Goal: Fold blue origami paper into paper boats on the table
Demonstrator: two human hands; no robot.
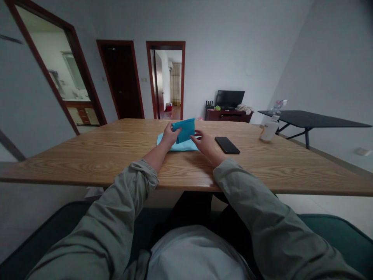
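Observation:
A folded piece of bright blue paper (186,130) is held up, slightly tilted, above the wooden table. My left hand (169,136) is closed on its left end, the thumb lying across the near face. At its right edge is my right hand (204,143), fingers curved and apart, with the thumb tip overlapping the lower right corner; whether it presses on the paper is hard to see. Beneath both hands a lighter blue sheet (183,146) lies flat on the table, partly covered by the hands and the folded piece.
To the right of my right hand a black phone (227,145) lies on the wooden table (116,155). Farther right stands a white bottle (269,129). Behind it are a clear plastic bottle (278,107) and a black folding table (314,118). A television (230,99) stands by the far wall.

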